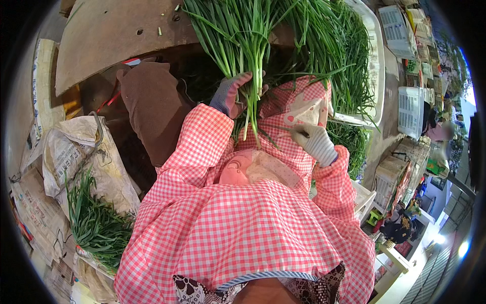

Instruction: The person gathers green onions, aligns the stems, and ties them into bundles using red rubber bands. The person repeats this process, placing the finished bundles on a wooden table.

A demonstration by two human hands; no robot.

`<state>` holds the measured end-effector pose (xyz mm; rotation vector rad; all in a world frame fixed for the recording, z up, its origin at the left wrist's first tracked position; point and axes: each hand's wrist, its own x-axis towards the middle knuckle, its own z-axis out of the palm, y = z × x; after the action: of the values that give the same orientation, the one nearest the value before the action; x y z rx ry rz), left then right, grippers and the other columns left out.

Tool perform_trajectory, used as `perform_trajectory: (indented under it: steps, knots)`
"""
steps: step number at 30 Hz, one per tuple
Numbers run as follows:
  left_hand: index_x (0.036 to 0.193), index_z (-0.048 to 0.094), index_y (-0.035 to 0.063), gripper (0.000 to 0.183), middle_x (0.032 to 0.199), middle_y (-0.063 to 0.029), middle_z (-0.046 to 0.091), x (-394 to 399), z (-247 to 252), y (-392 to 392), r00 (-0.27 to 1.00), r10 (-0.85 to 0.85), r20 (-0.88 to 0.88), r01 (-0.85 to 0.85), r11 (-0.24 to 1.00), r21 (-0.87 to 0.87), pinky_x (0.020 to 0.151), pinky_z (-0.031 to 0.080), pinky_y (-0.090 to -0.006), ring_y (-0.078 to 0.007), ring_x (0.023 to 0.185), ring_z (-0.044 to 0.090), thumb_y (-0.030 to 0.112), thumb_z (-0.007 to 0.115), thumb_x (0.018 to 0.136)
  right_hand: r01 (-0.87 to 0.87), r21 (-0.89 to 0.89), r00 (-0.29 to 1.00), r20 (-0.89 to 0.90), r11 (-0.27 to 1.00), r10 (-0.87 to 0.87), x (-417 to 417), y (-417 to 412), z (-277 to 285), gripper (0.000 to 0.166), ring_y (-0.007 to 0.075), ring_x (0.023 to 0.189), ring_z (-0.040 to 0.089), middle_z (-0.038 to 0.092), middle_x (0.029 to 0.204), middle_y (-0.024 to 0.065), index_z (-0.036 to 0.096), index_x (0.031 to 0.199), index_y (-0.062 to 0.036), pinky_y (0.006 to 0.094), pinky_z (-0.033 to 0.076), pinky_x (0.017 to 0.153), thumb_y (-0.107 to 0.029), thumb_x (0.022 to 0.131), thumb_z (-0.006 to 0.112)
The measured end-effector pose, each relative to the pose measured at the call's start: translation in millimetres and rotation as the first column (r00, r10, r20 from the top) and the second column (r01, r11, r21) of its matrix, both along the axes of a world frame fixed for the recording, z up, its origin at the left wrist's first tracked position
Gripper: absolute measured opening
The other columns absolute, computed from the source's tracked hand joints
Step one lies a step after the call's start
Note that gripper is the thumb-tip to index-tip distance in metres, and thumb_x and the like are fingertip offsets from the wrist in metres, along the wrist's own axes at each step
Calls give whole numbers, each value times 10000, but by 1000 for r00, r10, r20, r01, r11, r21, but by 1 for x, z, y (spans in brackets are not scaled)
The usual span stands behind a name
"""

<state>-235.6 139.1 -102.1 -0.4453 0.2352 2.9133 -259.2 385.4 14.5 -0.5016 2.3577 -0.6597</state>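
Note:
My left hand, in a grey-purple glove, grips a bunch of long green leafy stalks, likely garlic chives or a similar allium. Their pale stem ends point down towards my lap, and the leaves spread over the edge of a brown board. My right hand, in a whitish knit glove, is curled above my checked right thigh, apart from the bunch. A thin dark strip like a leaf shows at its fingertips. Beside that thigh, a heap of the same greens fills a white plastic crate.
A brown cloth-covered leg or bundle lies left of my arm. Further left are a worn woven sack, a metal hook and more greens. White crates stand at far right, with a person beyond.

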Motion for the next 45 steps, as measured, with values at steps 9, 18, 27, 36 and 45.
perform_trajectory:
  steps: [9, 18, 27, 36, 45]
  knots:
    - [1181, 523, -14, 356, 1055, -130, 621, -6, 0, 8, 999, 40, -1, -40, 999, -36, 845, 504, -396, -215, 839, 628, 187, 536, 888, 276, -275, 890, 434, 921, -137, 48, -97, -35, 254, 126, 652, 550, 599, 685, 79, 627, 894, 4, 279, 451, 607, -242, 839, 591]
    - [1181, 523, -3, 381, 1137, -181, 587, -3, -12, 1, 990, 47, -133, 2, 937, 349, 943, 449, -373, -297, 1027, 588, 230, 506, 880, 382, -506, 911, 347, 773, -222, 2, -113, 35, 216, 72, 560, 466, 553, 633, 8, 641, 867, 9, 202, 360, 519, -172, 858, 524]
    - [1183, 512, -12, 349, 1153, -151, 579, 2, -40, 24, 960, 150, -235, -191, 968, -165, 943, 441, -457, -267, 1065, 567, 196, 504, 902, -533, 363, 355, -724, 764, 591, -93, -102, -48, 151, 242, 524, 559, 592, 634, 116, 595, 743, -52, 354, 458, 512, -141, 818, 500]
    - [1027, 598, -23, 221, 936, -104, 653, -11, -14, 25, 985, 61, 162, -37, 989, -146, 686, 534, -276, -176, 811, 646, 113, 605, 852, -426, 426, 853, -104, 798, 511, -58, -139, -5, 469, 286, 571, 611, 596, 573, 141, 638, 736, -18, 387, 495, 588, -486, 709, 651]
    - [1056, 560, 2, 393, 941, -114, 618, -16, -21, 28, 967, 81, 242, -19, 969, -248, 693, 530, -339, -208, 840, 622, -74, 608, 673, -361, 355, 803, -351, 862, 481, -77, -174, -19, 389, 296, 611, 604, 590, 621, 114, 650, 731, -74, 388, 482, 570, -462, 750, 633]
